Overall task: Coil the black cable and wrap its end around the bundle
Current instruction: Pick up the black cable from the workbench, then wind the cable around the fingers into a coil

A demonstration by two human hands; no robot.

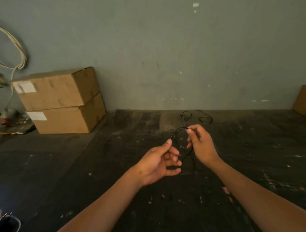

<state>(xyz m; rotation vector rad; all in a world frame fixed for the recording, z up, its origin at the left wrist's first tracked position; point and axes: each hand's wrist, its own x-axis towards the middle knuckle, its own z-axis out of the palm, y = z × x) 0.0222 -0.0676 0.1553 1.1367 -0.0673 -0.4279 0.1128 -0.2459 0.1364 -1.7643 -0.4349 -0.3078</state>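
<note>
- Head view: I see both bare hands raised over the dark, scuffed table (98,170), close together near the middle of the frame.
- Left hand (159,164) sits palm-up, thumb and forefinger pinching the black cable (177,130); the other fingers curl loosely beneath.
- Right hand (201,145) pinches the same cable at its fingertips — a short arc of cable spans between the two hands.
- Below the hands a loop of cable hangs toward the table; I cannot tell how many turns it holds.
- Beyond the right hand, the rest of the cable lies in loose tangles on the table by the grey-green wall (163,54).
- Two stacked cardboard boxes (60,100) stand at left against the wall — pale cords (14,44) hang above them.
- Another box (304,100) is cut off at the right edge.
</note>
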